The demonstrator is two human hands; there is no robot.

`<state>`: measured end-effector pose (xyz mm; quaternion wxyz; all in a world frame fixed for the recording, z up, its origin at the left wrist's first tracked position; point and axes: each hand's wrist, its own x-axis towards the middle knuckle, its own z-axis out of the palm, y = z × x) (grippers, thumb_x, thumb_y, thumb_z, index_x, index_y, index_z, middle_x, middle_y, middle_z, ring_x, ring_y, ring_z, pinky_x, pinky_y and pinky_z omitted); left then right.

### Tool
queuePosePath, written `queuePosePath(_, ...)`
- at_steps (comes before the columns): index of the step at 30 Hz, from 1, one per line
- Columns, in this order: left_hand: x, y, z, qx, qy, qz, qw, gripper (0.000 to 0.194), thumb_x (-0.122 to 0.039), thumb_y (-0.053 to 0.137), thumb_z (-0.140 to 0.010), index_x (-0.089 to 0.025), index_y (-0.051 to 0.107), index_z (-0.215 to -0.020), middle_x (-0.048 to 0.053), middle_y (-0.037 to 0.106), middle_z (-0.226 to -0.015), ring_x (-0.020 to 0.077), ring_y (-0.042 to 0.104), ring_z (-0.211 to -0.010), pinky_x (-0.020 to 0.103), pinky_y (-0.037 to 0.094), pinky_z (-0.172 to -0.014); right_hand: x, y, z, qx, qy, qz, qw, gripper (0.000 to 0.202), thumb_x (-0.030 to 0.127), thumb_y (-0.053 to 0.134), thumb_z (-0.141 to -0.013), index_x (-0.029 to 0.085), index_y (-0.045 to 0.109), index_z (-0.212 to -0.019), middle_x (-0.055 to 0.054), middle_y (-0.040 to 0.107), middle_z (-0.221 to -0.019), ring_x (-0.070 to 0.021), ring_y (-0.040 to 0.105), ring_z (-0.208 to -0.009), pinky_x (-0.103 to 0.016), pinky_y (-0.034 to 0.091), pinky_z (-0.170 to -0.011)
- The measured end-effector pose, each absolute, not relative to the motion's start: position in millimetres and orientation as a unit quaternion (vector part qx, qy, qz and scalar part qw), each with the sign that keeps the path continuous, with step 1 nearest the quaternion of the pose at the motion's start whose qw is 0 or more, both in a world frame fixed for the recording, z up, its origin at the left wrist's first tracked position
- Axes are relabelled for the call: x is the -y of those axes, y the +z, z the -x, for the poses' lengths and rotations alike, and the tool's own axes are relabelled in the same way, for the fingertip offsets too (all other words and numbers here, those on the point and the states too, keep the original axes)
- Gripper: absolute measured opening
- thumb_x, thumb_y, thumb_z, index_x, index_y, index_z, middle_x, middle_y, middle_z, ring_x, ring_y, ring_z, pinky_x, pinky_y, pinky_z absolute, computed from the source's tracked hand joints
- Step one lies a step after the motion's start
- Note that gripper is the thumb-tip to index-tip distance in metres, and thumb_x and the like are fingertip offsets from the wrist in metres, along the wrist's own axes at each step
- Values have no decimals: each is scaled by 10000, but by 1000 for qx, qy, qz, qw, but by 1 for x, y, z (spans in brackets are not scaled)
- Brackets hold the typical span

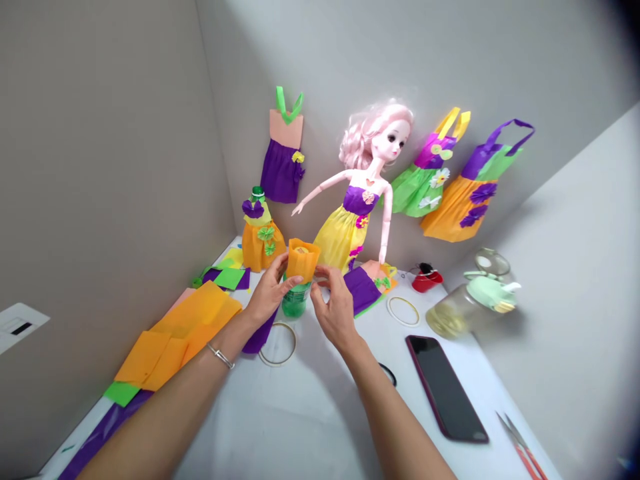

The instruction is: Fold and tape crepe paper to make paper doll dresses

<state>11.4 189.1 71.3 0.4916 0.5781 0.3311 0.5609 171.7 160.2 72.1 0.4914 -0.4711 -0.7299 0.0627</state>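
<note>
Saw a white table (300, 420) set in a corner, with a plain grey left wall (100, 133) and a grey far wall (320, 53). Found a purple dress (281, 170), a green dress (416, 192) and an orange dress (453, 210) up on the far wall, around a pink-haired doll (361, 200). Spotted orange sheets (200, 320) on the left, partly over green and purple pieces (123, 392), and a black phone (445, 387) near on the right.

Pinched an orange wrap (305, 262) around the top of a green bottle (295, 304), mid-table, between thumb and fingers of the left hand (267, 290). Bent the fingers of the right hand (337, 307) close by the wrap's right side, thumb apart; could not tell whether gripping or only touching.

Could not see the bottle's neck clearly, tucked inside the wrap. Lost part of a black ring (391, 375) behind the right forearm (387, 407), the ends of the red scissors (523, 448) past the near edge, and one end of a white plate (25, 323) on the left wall. Got only a blurry look at a clear jug (453, 317), far right.
</note>
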Motion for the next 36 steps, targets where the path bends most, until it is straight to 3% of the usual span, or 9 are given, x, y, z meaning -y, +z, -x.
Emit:
queuePosePath(4, -181, 73, -10, -331, 550, -596, 482, 682, -566, 653, -841, -157, 471, -1355, 160, 508, -1463, 326, 438, -1382, 430, 356, -1140, -161, 75, -169, 683, 235, 441, 533, 362, 370, 543, -952, 220, 521, -1281, -119, 622, -1233, -255, 598, -1147, -414, 524, -928)
queuePosePath(8, -178, 73, -7, -348, 532, -633, 442, 659, -615, 493, -918, -165, 469, -1399, 131, 482, -1498, 308, 376, -1428, 389, 339, -1151, -164, 75, -164, 671, 304, 399, 546, 406, 419, 546, -957, 236, 512, -1318, -102, 609, -1287, -250, 576, -1191, -416, 486, -997)
queuePosePath(14, -176, 59, -11, -391, 522, -619, 439, 615, -576, 480, -943, -197, 477, -1427, 95, 473, -1515, 294, 343, -1450, 389, 326, -1166, -168, 60, -157, 675, 302, 412, 532, 369, 450, 513, -966, 196, 567, -1228, -91, 643, -1138, -241, 603, -1033, -383, 475, -934)
queuePosePath(21, -174, 49, -13, -398, 523, -602, 454, 643, -600, 475, -934, -212, 453, -1446, 87, 405, -1562, 286, 285, -1479, 378, 312, -1181, -169, 55, -149, 669, 325, 381, 550, 422, 444, 496, -977, 192, 502, -1315, -101, 589, -1289, -242, 552, -1178, -359, 412, -1031)
queuePosePath(27, -173, 45, -14, -380, 540, -593, 460, 673, -623, 445, -934, -211, 411, -1465, 103, 376, -1576, 273, 310, -1470, 391, 262, -1207, -171, 47, -144, 656, 341, 380, 555, 478, 461, 458, -989, 191, 438, -1384, -108, 582, -1308, -243, 560, -1178, -376, 425, -1033)
queuePosePath(33, -176, 44, -11, -303, 553, -598, 494, 908, -700, 583, -807, -200, 298, -1508, 154, 316, -1596, 306, 303, -1469, 407, 291, -1192, -170, 53, -151, 661, 330, 372, 562, 532, 493, 444, -986, 206, 398, -1431, -116, 526, -1403, -255, 509, -1277, -405, 389, -1093)
queuePosePath(36, -178, 47, -11, -306, 551, -608, 483, 888, -655, 632, -803, -202, 311, -1495, 151, 347, -1579, 309, 322, -1458, 410, 287, -1189, -170, 55, -153, 667, 337, 357, 561, 549, 510, 439, -985, 204, 396, -1438, -121, 503, -1432, -261, 482, -1315, -412, 380, -1107)
